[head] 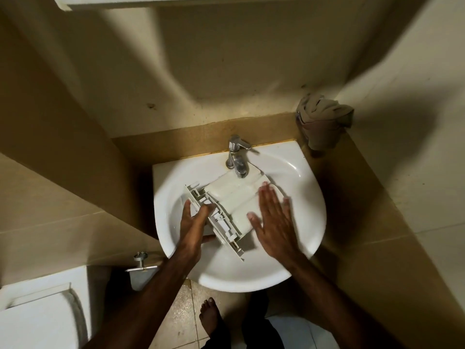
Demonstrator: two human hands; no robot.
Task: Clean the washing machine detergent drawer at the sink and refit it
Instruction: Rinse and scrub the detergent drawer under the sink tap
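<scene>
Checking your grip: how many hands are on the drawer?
2: left hand grips the drawer front panel; right hand lies flat, open, on its underside.

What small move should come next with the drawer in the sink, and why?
Probably sweep the flat right hand across the drawer under the tap: the left hand already grips its front panel, steadying it. Whether water runs is unclear.

one drawer [234, 197], one sink [297, 172], one tap [237, 157], two hands, one rag [324, 124].
</scene>
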